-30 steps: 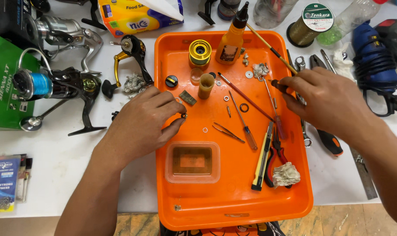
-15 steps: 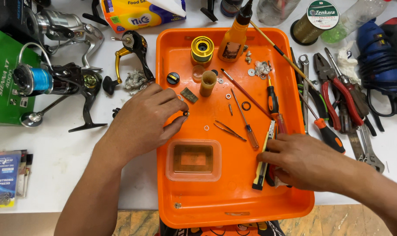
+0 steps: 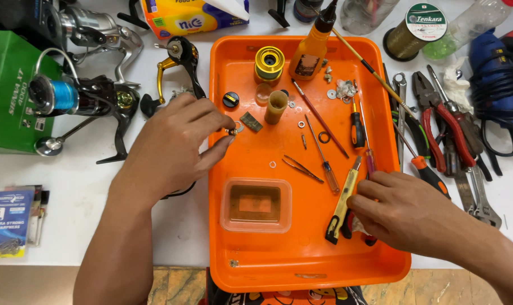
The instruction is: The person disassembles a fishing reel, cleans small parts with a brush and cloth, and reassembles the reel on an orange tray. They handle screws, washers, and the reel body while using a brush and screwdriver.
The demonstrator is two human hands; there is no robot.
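**Tiny reel part pinched, rag grabbed**

Head view: left hand [image 3: 169,149] pinching a small metal part [image 3: 234,130] over the orange tray [image 3: 234,85] near its left rim. Right hand [image 3: 414,212] closing loosely on a white rag [image 3: 358,226] by the yellow knife [image 3: 341,206]. Best kept low over the tray so nothing rolls off.

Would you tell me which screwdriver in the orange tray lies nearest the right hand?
The purple-handled screwdriver: its handle end almost meets the right hand, while the black-and-red one lies farther up the tray.
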